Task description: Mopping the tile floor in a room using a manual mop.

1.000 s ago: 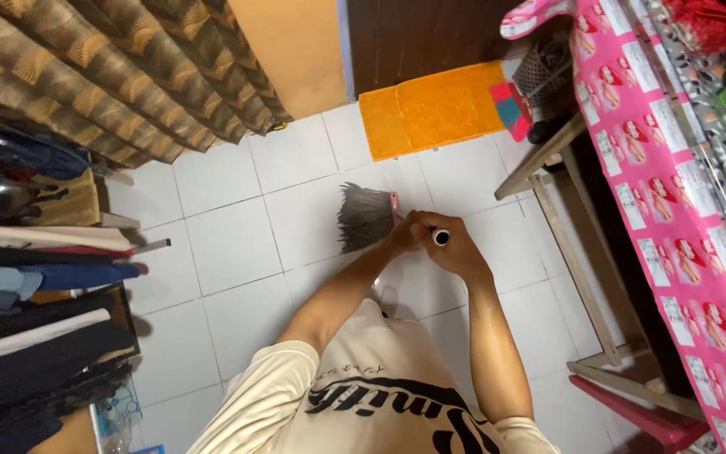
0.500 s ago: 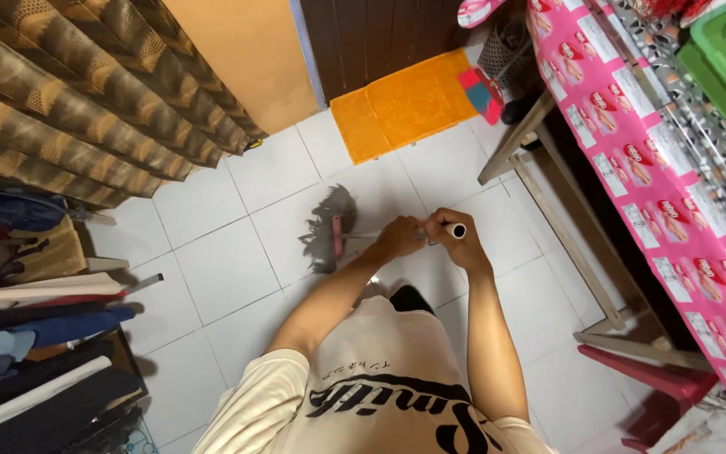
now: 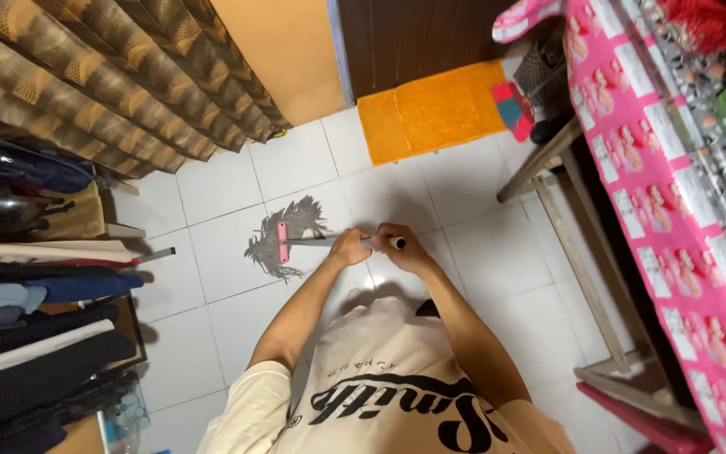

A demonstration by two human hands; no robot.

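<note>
While the person's cream shirt fills the bottom of the view, both arms reach forward over the white tiled floor. The right hand is clenched around the black top end of the mop handle, and the left hand is clenched around the same handle just beside it, lower down the shaft. So each grip is grasping the mop handle, the 2 hands nearly touching.

From the left hand the grey shaft runs leftward to the pink mop head, which lies on the floor a short way beyond the grip. Its grey strands spread out on the tiles on both sides of the pink bar.

Left of this, folded and hanging clothes are stacked along the edge. To the right stands a table with wooden legs, draped in a pink patterned cover. Farther off, an orange mat lies before a dark door, and a brown patterned curtain hangs at the upper left.
</note>
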